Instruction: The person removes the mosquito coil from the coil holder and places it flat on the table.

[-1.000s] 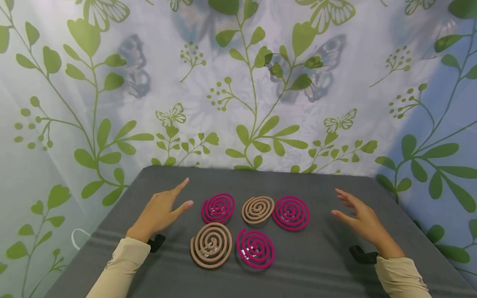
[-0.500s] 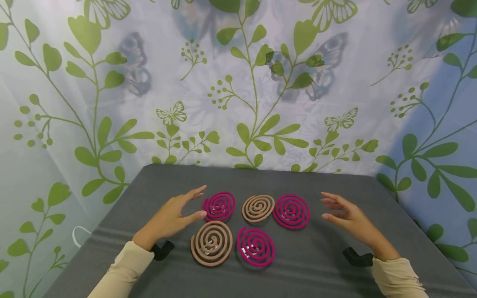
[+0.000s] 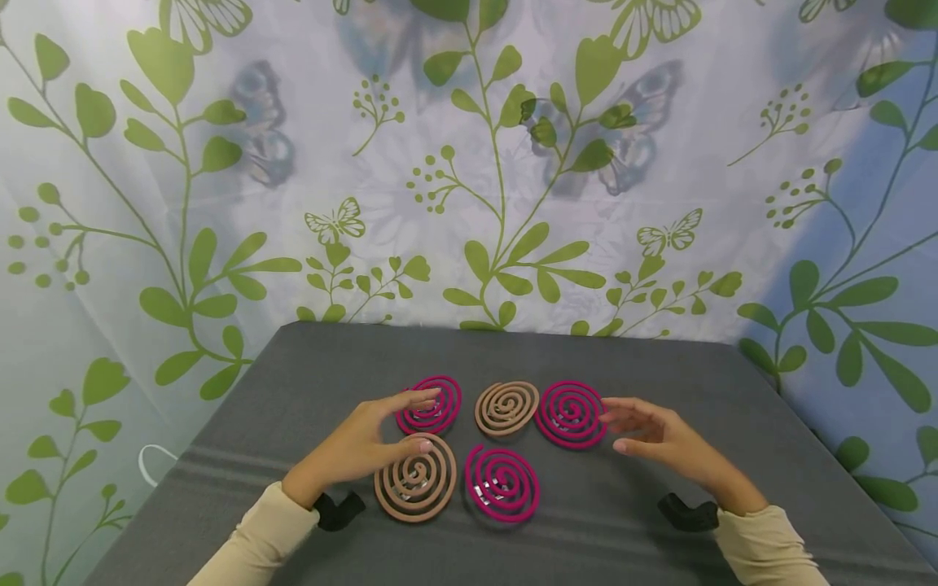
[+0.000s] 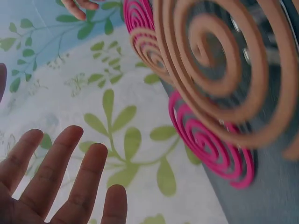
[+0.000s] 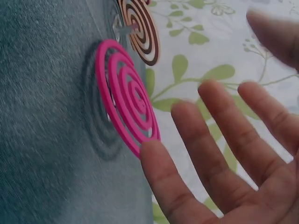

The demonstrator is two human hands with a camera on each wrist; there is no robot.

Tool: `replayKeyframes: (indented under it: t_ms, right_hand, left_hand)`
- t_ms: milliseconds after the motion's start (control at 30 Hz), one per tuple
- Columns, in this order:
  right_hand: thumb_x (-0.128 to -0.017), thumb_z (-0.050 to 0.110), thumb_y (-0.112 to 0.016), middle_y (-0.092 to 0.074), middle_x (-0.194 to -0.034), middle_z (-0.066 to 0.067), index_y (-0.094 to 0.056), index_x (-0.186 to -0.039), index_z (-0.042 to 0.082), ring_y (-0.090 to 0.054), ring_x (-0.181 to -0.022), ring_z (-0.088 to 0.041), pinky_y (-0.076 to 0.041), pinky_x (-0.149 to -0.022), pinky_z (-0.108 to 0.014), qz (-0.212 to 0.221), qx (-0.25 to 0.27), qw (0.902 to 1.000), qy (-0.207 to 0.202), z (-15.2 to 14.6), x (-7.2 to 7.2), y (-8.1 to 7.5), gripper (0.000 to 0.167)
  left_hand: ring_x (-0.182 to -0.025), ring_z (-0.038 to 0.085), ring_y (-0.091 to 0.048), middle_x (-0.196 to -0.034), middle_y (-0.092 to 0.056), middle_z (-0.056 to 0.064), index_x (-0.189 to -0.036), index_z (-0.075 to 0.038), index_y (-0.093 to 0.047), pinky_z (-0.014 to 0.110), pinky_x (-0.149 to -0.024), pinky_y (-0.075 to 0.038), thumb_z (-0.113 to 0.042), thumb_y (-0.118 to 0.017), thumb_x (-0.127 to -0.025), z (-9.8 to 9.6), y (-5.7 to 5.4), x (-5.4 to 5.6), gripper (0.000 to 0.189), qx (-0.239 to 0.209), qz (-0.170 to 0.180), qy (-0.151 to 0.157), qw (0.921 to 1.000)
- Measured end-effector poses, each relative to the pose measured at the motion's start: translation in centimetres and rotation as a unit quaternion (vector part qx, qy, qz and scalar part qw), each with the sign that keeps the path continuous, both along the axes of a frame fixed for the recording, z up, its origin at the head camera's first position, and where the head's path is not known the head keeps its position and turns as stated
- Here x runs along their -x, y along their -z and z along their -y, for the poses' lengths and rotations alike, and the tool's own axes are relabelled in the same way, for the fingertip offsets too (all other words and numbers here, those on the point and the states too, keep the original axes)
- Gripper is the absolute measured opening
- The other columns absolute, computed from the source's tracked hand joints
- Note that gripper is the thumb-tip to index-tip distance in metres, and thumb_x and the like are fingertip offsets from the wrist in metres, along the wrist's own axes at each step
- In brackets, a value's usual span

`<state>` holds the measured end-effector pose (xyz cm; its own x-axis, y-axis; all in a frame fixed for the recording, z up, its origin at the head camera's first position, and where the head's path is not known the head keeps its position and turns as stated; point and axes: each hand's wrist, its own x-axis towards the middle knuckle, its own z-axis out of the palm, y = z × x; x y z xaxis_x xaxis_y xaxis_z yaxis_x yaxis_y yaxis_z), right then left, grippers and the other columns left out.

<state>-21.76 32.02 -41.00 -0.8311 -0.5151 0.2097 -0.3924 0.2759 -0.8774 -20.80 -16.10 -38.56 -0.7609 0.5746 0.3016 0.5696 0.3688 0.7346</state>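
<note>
Pink spiral seemingly beside right fingers

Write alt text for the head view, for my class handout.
A person's left hand and right hand, holding nothing, frame three pink spirals and two tan spirals on a grey table; the left hand partly overlaps the leftmost two. Green-leafed cloth hangs behind.

The head view looks forward and down from above the grey table to the leafy curtain, while the wrist views, turned sideways and close in, look past the left hand and right hand towards the same spirals and curtain.
</note>
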Motion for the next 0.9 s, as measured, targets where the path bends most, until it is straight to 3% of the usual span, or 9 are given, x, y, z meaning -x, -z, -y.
replayKeyframes:
  t_ms: [167, 433, 667, 900]
  right_hand:
    - [-0.104, -0.007, -0.064, -0.073, -0.135, -0.003, -0.056, -0.155, 0.009, -0.071, -0.119, -0.016, -0.060, -0.093, -0.031, 0.039, 0.024, 0.9974, -0.056, 0.4, 0.3, 0.8, 0.055]
    - [-0.101, -0.009, -0.065, -0.071, -0.135, -0.015, -0.057, -0.154, 0.007, -0.070, -0.118, -0.024, -0.060, -0.096, -0.034, 0.066, 0.043, 0.9926, -0.092, 1.5, 0.6, 2.0, 0.056]
    - [-0.102, -0.008, -0.066, -0.072, -0.133, -0.010, -0.062, -0.152, 0.018, -0.070, -0.116, -0.021, -0.059, -0.096, -0.032, 0.084, 0.059, 0.9879, -0.116, 2.7, 0.7, 2.7, 0.057]
    - [-0.101, -0.008, -0.067, -0.073, -0.131, -0.012, -0.061, -0.151, 0.011, -0.072, -0.113, -0.021, -0.060, -0.095, -0.032, 0.091, 0.064, 0.9860, -0.124, 3.7, 0.9, 3.3, 0.054]
  left_hand:
    - [-0.145, 0.034, -0.055, -0.155, -0.062, 0.010, -0.156, -0.008, -0.057, 0.071, -0.114, -0.040, -0.025, -0.080, -0.101, -0.9, 0.2, -0.2, 0.062, -0.006, 0.018, 0.027, 0.9995]
    - [-0.141, 0.032, -0.059, -0.149, -0.065, 0.011, -0.157, -0.010, -0.057, 0.069, -0.112, -0.044, -0.027, -0.081, -0.101, -2.3, 0.7, -0.5, 0.062, -0.011, 0.065, 0.056, 0.9963]
    - [-0.134, 0.038, -0.061, -0.148, -0.066, 0.010, -0.154, -0.009, -0.060, 0.060, -0.111, -0.050, -0.028, -0.086, -0.096, -3.4, 1.2, -0.6, 0.065, 0.014, 0.070, 0.046, 0.9964]
    - [-0.132, 0.042, -0.063, -0.146, -0.067, 0.014, -0.153, -0.007, -0.060, 0.057, -0.109, -0.052, -0.029, -0.088, -0.095, -4.1, 1.2, -0.7, 0.067, 0.044, 0.058, 0.032, 0.9969]
